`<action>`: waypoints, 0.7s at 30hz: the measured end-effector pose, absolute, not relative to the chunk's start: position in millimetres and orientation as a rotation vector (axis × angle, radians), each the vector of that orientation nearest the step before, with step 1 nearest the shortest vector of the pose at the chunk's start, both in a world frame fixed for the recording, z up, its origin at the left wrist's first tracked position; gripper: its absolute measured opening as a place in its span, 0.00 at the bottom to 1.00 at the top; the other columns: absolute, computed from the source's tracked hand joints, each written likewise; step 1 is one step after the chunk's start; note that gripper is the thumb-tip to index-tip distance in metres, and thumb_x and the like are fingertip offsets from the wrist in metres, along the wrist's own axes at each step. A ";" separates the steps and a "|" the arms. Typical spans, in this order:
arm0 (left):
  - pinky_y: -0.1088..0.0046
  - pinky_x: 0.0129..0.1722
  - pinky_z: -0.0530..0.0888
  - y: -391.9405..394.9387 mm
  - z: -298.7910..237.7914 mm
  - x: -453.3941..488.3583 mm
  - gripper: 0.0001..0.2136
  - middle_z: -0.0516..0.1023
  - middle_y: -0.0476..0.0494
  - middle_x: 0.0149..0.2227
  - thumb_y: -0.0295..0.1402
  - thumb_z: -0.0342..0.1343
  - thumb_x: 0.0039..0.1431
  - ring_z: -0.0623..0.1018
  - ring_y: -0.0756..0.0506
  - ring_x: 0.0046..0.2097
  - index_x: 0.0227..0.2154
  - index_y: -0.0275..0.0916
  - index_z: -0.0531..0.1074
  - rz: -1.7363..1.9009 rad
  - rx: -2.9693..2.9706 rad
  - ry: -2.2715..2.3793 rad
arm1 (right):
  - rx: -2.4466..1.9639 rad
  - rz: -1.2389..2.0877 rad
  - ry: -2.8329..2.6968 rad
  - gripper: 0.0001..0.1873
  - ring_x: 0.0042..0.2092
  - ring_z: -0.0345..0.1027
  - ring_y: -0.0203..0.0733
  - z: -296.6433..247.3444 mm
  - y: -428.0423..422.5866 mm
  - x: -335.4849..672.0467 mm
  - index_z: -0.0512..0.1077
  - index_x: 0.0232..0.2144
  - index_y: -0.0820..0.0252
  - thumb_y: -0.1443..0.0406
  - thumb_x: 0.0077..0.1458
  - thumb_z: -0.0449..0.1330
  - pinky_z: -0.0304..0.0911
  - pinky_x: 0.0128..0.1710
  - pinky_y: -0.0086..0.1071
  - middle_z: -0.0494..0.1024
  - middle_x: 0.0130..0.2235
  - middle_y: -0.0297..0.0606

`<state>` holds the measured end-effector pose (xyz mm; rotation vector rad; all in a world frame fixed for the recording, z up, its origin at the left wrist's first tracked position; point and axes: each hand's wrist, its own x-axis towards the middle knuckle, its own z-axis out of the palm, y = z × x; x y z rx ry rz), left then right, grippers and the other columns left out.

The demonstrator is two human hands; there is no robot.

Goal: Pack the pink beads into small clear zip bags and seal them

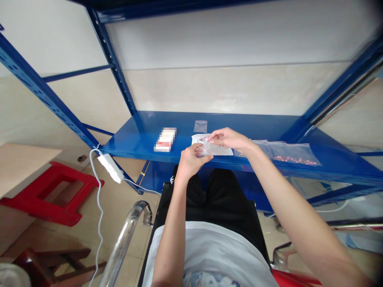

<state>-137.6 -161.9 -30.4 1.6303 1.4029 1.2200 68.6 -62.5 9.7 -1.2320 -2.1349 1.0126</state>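
Note:
My left hand and my right hand meet above the front of a blue metal shelf. Between their fingertips is a small clear plastic bag, hard to make out, with a little pink at the right hand's fingers. Both hands are over a white sheet lying on the shelf. To the right, a larger clear zip bag holds several pink beads. A small flat clear bag lies further back, and a red-and-white pack with a blurred face sits on the left.
Blue steel uprights frame the shelf against a tiled wall. A white power strip hangs with its cable at the shelf's left corner. A red stool stands on the left, and a chrome chair arm rises beside my lap.

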 end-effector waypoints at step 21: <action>0.69 0.46 0.80 -165.5 -25.5 -144.6 0.26 0.88 0.39 0.44 0.38 0.77 0.52 0.86 0.42 0.43 0.52 0.36 0.81 1.184 1.599 1.467 | -1.542 0.289 -2.079 0.11 0.42 0.75 0.47 -38.9 -20.5 50.5 0.85 0.37 0.61 0.70 0.58 0.61 0.65 0.47 0.35 0.83 0.39 0.45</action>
